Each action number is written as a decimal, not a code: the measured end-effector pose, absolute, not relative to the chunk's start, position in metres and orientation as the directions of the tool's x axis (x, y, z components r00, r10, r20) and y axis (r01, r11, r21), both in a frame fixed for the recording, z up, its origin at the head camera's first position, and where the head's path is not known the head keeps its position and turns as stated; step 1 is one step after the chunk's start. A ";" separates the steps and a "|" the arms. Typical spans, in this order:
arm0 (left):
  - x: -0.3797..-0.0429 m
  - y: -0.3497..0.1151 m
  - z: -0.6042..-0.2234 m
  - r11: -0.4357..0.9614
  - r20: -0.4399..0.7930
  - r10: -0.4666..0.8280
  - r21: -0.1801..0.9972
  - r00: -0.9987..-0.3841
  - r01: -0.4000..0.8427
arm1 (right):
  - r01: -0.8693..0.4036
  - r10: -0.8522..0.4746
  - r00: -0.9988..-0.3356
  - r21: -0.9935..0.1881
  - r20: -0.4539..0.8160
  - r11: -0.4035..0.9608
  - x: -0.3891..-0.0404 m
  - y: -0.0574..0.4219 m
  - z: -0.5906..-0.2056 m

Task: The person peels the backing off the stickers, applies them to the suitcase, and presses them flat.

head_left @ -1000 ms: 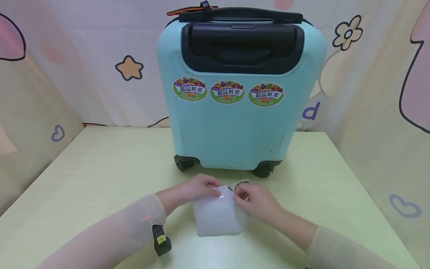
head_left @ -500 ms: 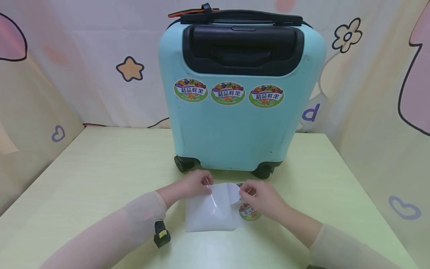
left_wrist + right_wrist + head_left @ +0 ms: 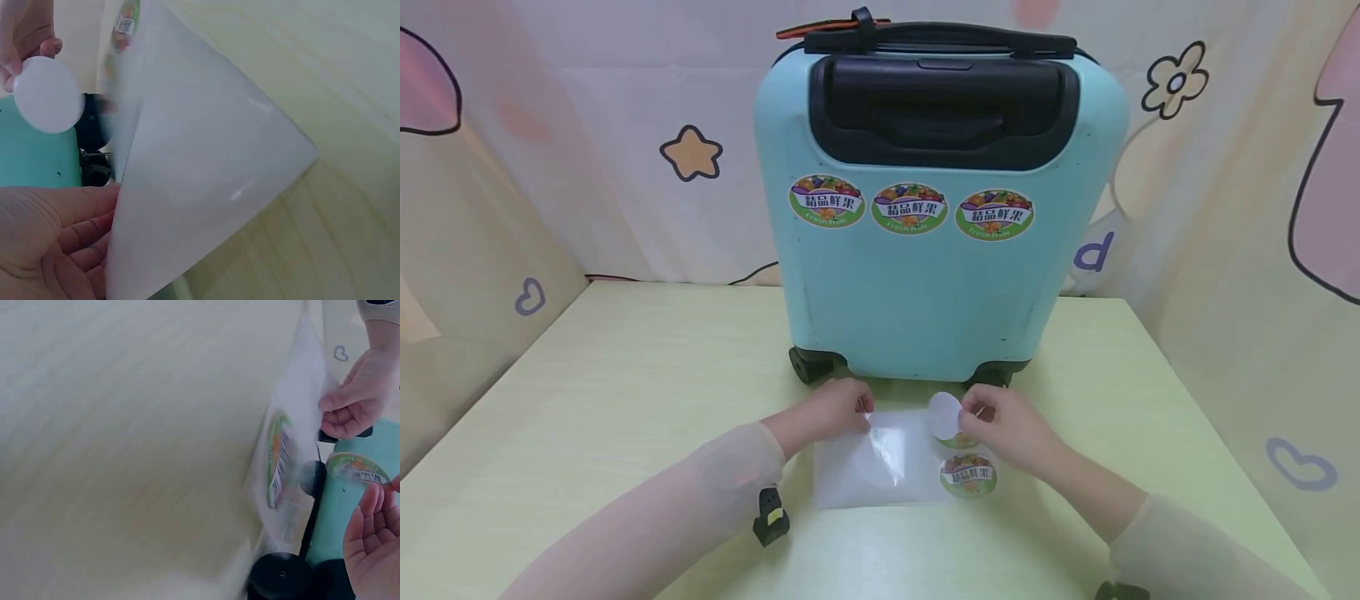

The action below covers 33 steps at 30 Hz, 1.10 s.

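Observation:
In the head view, my left hand (image 3: 837,408) pinches the top left edge of a glossy white sticker sheet (image 3: 872,467) held above the table. A round fruit sticker (image 3: 968,476) shows on the sheet's right end, with part of another sticker (image 3: 961,441) above it. My right hand (image 3: 1009,427) pinches a peeled sticker (image 3: 945,416) by its edge, white back towards the head camera. In the right wrist view, the peeled sticker's (image 3: 356,467) printed face shows, apart from the sheet (image 3: 300,394). From the left wrist, the sheet (image 3: 206,144) looks bent, its plain side showing.
Behind the hands a light blue suitcase (image 3: 917,300) stands upright on black wheels (image 3: 815,364). Three oval fruit stickers (image 3: 909,208) sit in a row below its black handle recess (image 3: 943,108). A patterned cloth (image 3: 625,100) hangs around the pale table (image 3: 647,375).
The right hand has peeled a sticker off the sheet and moved right and slightly up with it. The left hand has shifted slightly left with the sheet, uncovering the printed stickers.

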<state>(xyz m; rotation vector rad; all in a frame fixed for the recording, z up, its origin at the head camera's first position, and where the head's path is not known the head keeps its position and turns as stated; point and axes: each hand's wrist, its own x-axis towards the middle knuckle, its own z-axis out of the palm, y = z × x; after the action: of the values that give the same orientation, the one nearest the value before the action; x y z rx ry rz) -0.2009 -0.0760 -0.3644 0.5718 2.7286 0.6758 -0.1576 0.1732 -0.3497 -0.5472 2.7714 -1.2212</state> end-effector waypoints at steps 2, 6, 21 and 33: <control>-0.202 -0.076 -0.364 0.819 -0.163 0.433 0.481 -0.887 0.311 | -0.298 -0.339 -0.936 -0.724 0.094 0.622 -0.158 0.173 -0.346; -0.203 -0.076 -0.364 0.828 -0.151 0.427 0.462 -0.892 0.318 | -0.294 -0.327 -0.940 -0.726 0.100 0.622 -0.158 0.172 -0.341; -0.145 -0.043 -0.313 0.686 0.488 0.503 0.276 -0.713 0.673 | -0.287 -0.307 -0.940 -0.832 0.150 0.474 -0.152 0.148 -0.336; -0.135 -0.043 -0.307 0.641 0.498 0.416 0.433 -0.761 0.634 | -0.345 -0.326 -0.911 -0.898 0.251 0.272 -0.146 0.137 -0.332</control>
<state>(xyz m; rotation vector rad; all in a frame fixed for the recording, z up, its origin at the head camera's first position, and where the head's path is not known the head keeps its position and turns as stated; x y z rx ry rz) -0.1348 -0.0430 -0.3065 1.0522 3.1607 1.0812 -0.1464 0.1368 -0.3316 -0.6644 2.5190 -1.7856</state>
